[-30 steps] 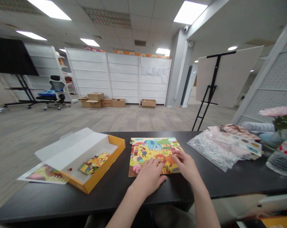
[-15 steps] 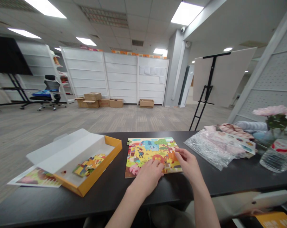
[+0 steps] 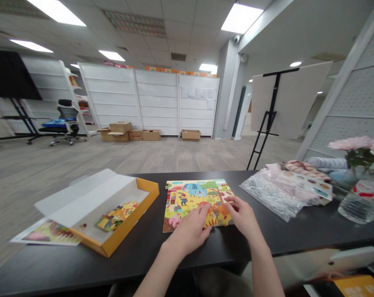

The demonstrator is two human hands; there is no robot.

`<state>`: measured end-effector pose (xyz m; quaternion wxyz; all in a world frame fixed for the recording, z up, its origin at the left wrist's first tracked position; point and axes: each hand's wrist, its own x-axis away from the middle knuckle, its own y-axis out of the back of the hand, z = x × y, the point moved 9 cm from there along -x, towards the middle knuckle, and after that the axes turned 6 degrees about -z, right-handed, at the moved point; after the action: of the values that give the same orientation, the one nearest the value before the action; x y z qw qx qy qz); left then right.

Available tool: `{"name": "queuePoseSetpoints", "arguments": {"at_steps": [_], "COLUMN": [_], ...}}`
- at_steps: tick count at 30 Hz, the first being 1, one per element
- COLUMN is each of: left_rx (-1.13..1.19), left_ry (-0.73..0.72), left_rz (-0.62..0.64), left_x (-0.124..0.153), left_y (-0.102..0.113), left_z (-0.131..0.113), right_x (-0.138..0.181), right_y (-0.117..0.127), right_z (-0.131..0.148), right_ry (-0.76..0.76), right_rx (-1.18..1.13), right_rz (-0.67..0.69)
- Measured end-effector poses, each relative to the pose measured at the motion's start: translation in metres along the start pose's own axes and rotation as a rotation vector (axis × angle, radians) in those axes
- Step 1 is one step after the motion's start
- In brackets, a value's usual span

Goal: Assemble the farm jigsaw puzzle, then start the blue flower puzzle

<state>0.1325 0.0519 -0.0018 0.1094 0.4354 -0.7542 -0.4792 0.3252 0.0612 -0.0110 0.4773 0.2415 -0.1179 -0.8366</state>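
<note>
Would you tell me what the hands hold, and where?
Nothing gripped: left hand and right hand rest on the near edge of the colourful rectangular cardboard puzzle.

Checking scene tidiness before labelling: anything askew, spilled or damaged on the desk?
Nothing looks spilled or damaged. The orange box sits skewed to the table edge, and its white lid and the printed sheet under it hang past that edge. The puzzle board lies nearly square.

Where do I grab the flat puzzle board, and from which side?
Likely its left edge, from the left: the puzzle board lies flat on the table, so only an edge can be pinched. That edge is bare, facing a gap before the orange box; the left hand and right hand cover the near part.
</note>
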Motion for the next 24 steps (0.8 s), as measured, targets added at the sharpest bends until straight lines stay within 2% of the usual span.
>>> {"name": "queuePoseSetpoints", "arguments": {"at_steps": [4,8,11,15,18,24], "left_rx": [0.020,0.102,0.186,0.275,0.290,0.277], "left_ry": [0.026,0.009,-0.004,-0.013,-0.013,-0.092], "left_rz": [-0.007,-0.067,-0.120,-0.130,-0.129,-0.124], "left_x": [0.000,0.001,0.002,0.005,0.007,0.009], "left_y": [0.005,0.015,0.020,0.018,0.016,0.018], "left_z": [0.002,0.002,0.004,0.007,0.011,0.005], "right_x": [0.002,0.003,0.004,0.012,0.020,0.025], "right_y": [-0.003,-0.012,-0.025,-0.048,-0.059,-0.063], "right_z": [0.002,0.003,0.007,0.024,0.033,0.031], "right_ry": [0.022,0.023,0.027,0.053,-0.005,-0.105], "right_rx": [0.074,0.097,0.014,-0.128,-0.135,-0.213], "right_rz": [0.014,0.055,0.109,0.247,0.332,0.363]}}
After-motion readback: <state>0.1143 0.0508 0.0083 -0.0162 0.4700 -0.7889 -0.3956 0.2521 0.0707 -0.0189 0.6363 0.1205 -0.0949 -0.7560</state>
